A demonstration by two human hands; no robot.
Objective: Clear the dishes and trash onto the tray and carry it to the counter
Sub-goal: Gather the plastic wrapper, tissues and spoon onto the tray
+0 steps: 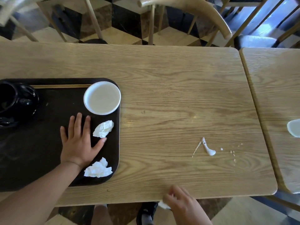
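Note:
A dark brown tray [40, 168] lies on the left of the wooden table [178, 88]. On it stand a black pot [14, 101] at the far left, a white plate [102, 97], a pair of chopsticks [61, 86] along the back rim, and two crumpled napkins [103, 129] [98, 168]. My left hand [78, 140] rests flat on the tray between the napkins, fingers spread. My right hand [180, 202] hovers at the table's near edge, curled around a small white tissue [164, 205]. A white smear, a toothpick and crumbs [208, 147] sit on the table's right part.
A second table [276, 95] abuts on the right, with a pale dish [294, 128] at the frame edge. Wooden chairs [186, 7] stand behind the table. My shoe [146, 213] shows below the near edge.

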